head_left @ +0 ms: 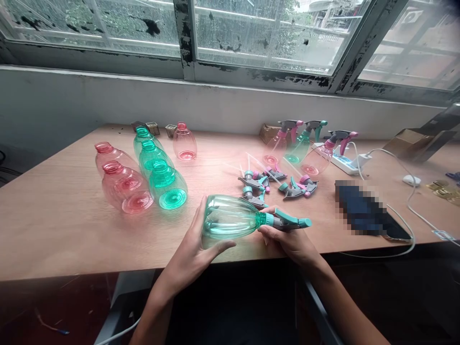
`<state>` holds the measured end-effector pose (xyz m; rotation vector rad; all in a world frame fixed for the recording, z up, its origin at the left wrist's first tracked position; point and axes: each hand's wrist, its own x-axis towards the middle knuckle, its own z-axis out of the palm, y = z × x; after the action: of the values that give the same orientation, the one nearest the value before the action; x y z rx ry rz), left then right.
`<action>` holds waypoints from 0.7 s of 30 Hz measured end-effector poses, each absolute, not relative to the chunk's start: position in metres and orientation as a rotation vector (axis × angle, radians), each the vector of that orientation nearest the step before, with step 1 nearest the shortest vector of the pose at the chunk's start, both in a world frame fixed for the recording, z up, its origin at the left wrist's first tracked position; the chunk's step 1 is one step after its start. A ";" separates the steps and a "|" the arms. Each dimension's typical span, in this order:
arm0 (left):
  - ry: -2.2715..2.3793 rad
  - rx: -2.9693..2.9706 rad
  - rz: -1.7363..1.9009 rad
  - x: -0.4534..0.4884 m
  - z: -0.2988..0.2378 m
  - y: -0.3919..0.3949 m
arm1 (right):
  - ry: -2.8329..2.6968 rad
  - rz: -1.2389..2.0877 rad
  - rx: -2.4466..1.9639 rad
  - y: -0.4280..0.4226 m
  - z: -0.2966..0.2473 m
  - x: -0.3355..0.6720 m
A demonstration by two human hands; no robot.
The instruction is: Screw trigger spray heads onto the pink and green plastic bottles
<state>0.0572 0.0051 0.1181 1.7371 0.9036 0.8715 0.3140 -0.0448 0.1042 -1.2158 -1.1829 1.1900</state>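
Note:
A clear green spray bottle (230, 216) lies sideways above the table's front edge, its teal-and-grey trigger head (287, 220) pointing right. My left hand (201, 244) cups its base, fingers behind it and thumb held off the side. At the neck, my right hand (283, 237) grips around the teal collar; some of its fingers are hidden behind the bottle. Just beyond lie several loose trigger heads (293, 190) in grey with pink or teal parts, some with thin tubes attached. To the left stand three open green bottles (168, 187) and two open pink ones (125, 184).
Another open pink bottle (185, 143) stands near the wall. Three bottles with trigger heads, one a pink spray bottle (318, 155), stand at the back right. Nearby are a power strip (347, 163), a partly blurred phone (395, 227), white cables and a cardboard box (409, 143).

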 end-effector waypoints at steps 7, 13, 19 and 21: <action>0.949 1.841 0.888 0.057 0.118 0.005 | -1.168 1.170 -1.213 -0.043 0.101 0.312; 0.951 1.842 0.874 0.057 0.117 0.005 | -1.147 1.187 -1.195 -0.041 0.100 0.310; 0.985 1.762 0.876 0.058 0.123 0.003 | -1.201 1.171 -1.271 -0.045 0.108 0.311; 0.967 1.768 0.882 0.058 0.124 0.003 | -1.213 1.154 -1.285 -0.045 0.109 0.311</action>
<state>0.0581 0.0031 0.1238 1.7681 0.9673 0.8822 0.3107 -0.0447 0.1088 -1.2852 -1.2126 1.1537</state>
